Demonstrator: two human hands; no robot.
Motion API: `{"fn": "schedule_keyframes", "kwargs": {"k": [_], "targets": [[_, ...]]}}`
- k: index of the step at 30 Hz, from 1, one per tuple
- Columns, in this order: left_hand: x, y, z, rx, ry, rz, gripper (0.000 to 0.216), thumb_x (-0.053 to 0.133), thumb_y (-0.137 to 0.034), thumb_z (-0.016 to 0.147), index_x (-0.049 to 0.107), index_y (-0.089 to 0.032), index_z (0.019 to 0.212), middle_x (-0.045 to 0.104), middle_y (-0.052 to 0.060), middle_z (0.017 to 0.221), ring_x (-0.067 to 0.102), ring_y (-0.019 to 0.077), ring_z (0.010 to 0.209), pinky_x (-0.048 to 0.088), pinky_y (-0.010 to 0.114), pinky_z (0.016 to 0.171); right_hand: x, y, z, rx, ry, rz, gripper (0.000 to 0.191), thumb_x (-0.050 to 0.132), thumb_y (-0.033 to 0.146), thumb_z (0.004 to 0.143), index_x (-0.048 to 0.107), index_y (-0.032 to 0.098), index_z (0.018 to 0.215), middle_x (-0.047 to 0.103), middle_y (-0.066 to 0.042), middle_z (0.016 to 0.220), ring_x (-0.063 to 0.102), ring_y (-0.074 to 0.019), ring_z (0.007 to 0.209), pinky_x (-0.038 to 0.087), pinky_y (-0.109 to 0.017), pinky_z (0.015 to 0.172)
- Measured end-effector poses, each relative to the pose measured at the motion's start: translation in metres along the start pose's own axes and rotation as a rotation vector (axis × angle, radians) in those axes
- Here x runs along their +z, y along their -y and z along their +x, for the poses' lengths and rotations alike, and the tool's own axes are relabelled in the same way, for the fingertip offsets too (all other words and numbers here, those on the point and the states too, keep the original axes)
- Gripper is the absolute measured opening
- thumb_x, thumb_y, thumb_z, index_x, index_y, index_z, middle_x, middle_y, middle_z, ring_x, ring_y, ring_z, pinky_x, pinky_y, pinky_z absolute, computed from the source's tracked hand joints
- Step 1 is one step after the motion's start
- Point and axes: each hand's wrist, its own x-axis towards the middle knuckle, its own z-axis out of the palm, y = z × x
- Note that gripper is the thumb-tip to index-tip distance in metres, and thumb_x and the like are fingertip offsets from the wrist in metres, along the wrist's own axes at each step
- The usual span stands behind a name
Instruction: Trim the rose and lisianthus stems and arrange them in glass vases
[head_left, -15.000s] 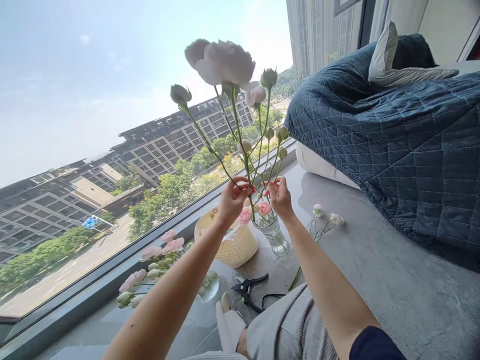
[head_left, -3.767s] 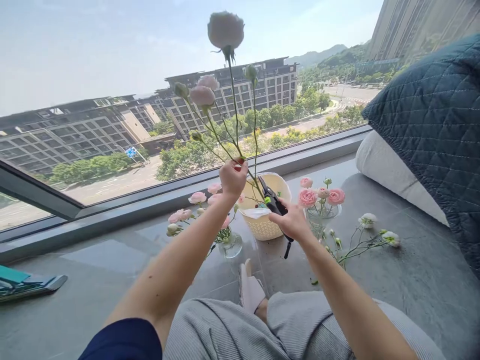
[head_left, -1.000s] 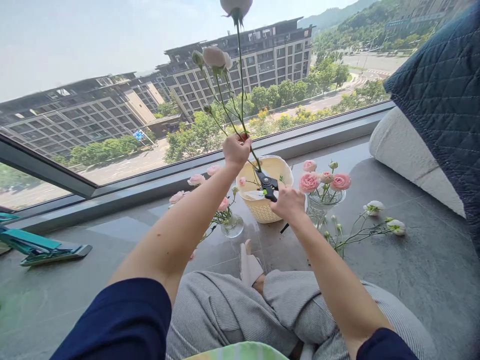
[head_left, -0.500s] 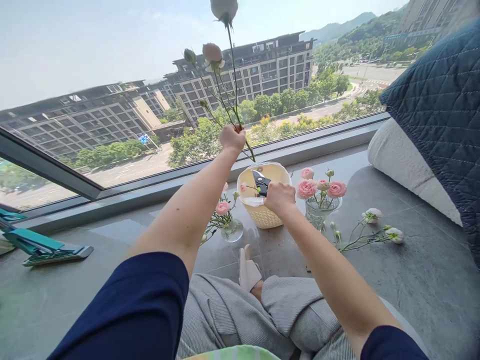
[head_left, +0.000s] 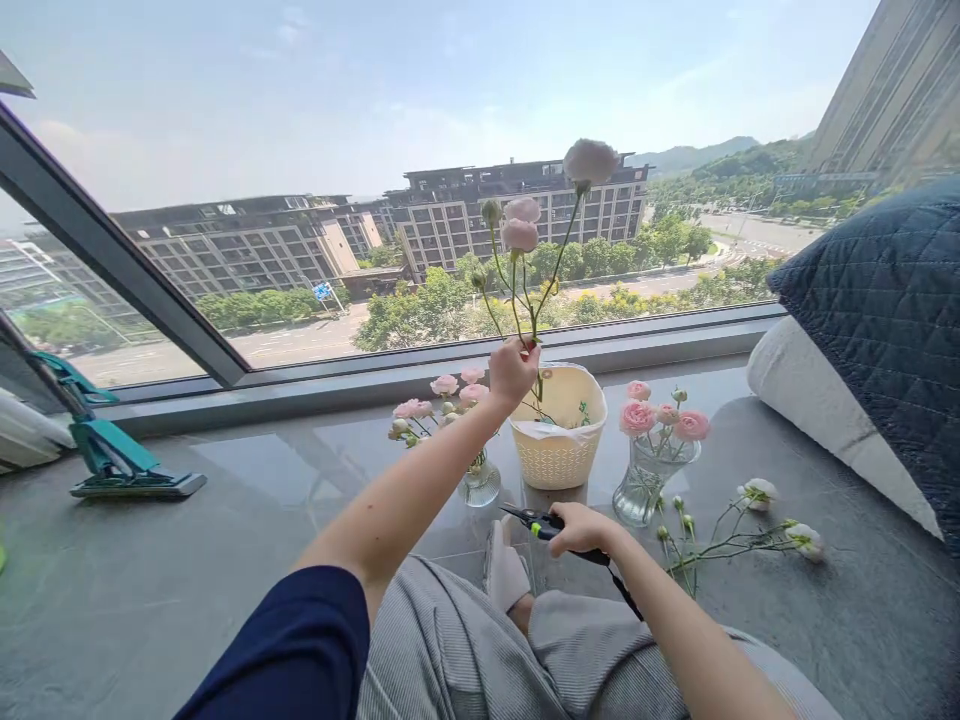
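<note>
My left hand (head_left: pixel 514 372) is closed around the stem of a branching flower (head_left: pixel 534 300), held up with pale pink blooms and green buds at its top. The lower end of that stem hangs over a cream woven-look basket (head_left: pixel 559 462) with a white liner and some green cuttings inside. My right hand (head_left: pixel 581 530) grips black pruning shears (head_left: pixel 551 521) above my lap, their blades pointing left. To the right of the basket stands a glass vase (head_left: pixel 637 490) with pink flowers (head_left: pixel 691 425). Behind my left forearm is a smaller glass vase (head_left: pixel 480 487) with pink blooms (head_left: pixel 444 384).
Cut white flowers (head_left: pixel 804 540) with long stems lie on the grey tile floor (head_left: pixel 847 620) at right. A teal mop-like tool (head_left: pixel 120 455) stands at left. Beyond is a large window (head_left: pixel 337 130); a dark quilted cover (head_left: pixel 885 330) hangs over something white at right.
The shears have moved out of the basket, down toward my lap. My left hand has lowered and shifted right with the flower, which is more upright. The view has tilted up.
</note>
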Motion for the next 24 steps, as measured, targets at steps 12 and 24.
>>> {"fn": "schedule_keyframes", "kwargs": {"k": [12,24], "targets": [[-0.003,0.007,-0.097,-0.031,0.040,-0.234,0.017,0.062,-0.021,0.081,0.069,-0.015,0.095,0.070,0.006,0.080,0.059,0.0117,0.058,0.048,0.024,0.060,0.089,-0.044,0.058,0.322,-0.239,-0.266,0.086,0.071,0.040,0.064,0.041,0.005,0.136,0.045,-0.027,0.135,0.041,-0.0406,0.129,0.029,-0.050,0.104],[-0.007,0.023,-0.110,0.102,-0.003,-0.251,0.020,0.059,-0.017,0.083,0.070,-0.022,0.098,0.072,0.006,0.090,0.067,0.0163,0.079,0.055,0.027,0.070,0.011,0.022,0.013,-0.074,-0.077,-0.151,0.030,0.081,0.023,0.051,0.073,0.024,0.079,0.071,-0.003,0.081,0.067,-0.0253,0.089,0.051,-0.032,0.081]]}}
